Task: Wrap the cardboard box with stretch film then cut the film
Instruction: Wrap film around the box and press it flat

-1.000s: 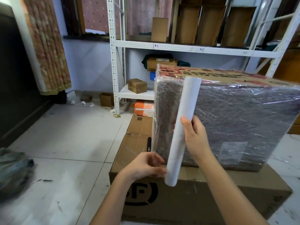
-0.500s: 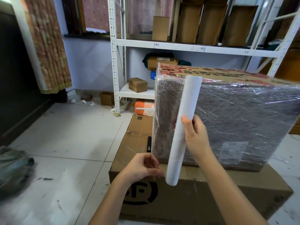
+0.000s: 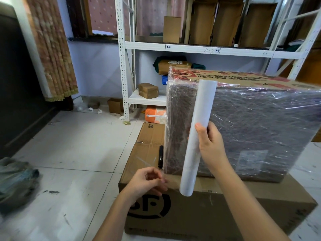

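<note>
Since a second ago the left hand [image 3: 147, 181] has drawn slightly left of the stretch-film roll [image 3: 198, 138], its fingers [image 3: 160, 180] pinched together on the film's loose edge. Right-hand [image 3: 211, 146] fingers clamp the near-upright roll at mid-frame, against the film-wrapped cardboard box [image 3: 251, 129], which stands on a larger carton [image 3: 199, 216] beside a black pen [image 3: 160, 156].

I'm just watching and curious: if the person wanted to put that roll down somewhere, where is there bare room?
The large bottom box has a bare strip of top left of the wrapped box, though a black pen lies there. The tiled floor left of both boxes is open up to the white shelf. Behind, under the shelf, small boxes and scraps crowd the floor.
</note>
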`<state>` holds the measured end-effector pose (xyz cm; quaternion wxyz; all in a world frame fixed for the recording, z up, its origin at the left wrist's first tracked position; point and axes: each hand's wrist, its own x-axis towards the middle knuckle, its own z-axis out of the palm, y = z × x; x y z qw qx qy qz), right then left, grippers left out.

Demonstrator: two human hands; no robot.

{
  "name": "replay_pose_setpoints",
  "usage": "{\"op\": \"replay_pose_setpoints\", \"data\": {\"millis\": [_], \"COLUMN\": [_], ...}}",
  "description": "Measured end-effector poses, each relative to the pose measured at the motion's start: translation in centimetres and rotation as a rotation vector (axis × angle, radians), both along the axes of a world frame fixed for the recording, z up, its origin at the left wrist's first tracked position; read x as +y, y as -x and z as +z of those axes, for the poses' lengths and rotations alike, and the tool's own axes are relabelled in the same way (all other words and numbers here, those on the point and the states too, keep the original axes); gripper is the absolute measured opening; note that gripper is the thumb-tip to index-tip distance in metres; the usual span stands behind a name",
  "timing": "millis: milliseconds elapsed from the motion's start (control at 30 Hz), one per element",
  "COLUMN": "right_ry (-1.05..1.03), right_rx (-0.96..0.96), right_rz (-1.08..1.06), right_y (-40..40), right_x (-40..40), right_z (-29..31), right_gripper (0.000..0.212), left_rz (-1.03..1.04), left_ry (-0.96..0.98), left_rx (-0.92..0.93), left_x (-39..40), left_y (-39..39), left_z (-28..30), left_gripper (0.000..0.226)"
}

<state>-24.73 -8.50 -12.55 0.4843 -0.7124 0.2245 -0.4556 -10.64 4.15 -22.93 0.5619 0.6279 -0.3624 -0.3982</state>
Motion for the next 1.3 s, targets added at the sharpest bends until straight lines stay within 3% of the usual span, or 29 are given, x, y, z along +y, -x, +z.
{"op": "replay_pose_setpoints", "data": {"millis": [100, 167, 267, 367, 500, 667, 800, 1300], "right_ry": [0.012, 0.018, 0.017, 0.009, 0.009, 0.043, 0.066, 0.239], "right_rx": [-0.003, -0.005, -0.012, -0.017, -0.005, 0.003, 0.016, -0.005], "right_rz": [-0.004, -0.004, 0.007, 0.010, 0.007, -0.018, -0.065, -0.230], "right_y": [-0.1, -0.1, -0.1, 0.0, -0.1, -0.1, -0.1, 0.1], "right_x": [0.0, -0.1, -0.1, 0.0, 0.1, 0.1, 0.2, 1.2], "right_z": [-0.1, -0.1, -0.1, -0.1, 0.1, -0.1, -0.5, -0.7], "right_gripper": [0.038, 0.033, 0.018, 0.027, 0.032, 0.034, 0.022, 0.035], "left_rz": [0.071, 0.041, -0.016, 0.061, 0.119, 0.109, 0.225, 0.416], "left_ry": [0.029, 0.034, -0.040, -0.047, -0.015, -0.026, -0.029, -0.017], "left_rx": [0.019, -0.009, -0.165, -0.307, -0.262, -0.223, -0.210, -0.228], "left_x": [0.2, -0.1, -1.0, -1.8, -1.4, -0.4, -0.6, -3.1], "left_y": [-0.2, -0.2, 0.4, 0.6, 0.3, -0.2, -0.5, -0.2], "left_z": [-0.1, 0.2, 0.4, 0.1, -0.3, -0.3, -0.4, -0.6], "left_gripper": [0.008, 0.023, 0.038, 0.028, 0.009, 0.011, 0.005, 0.008]}}
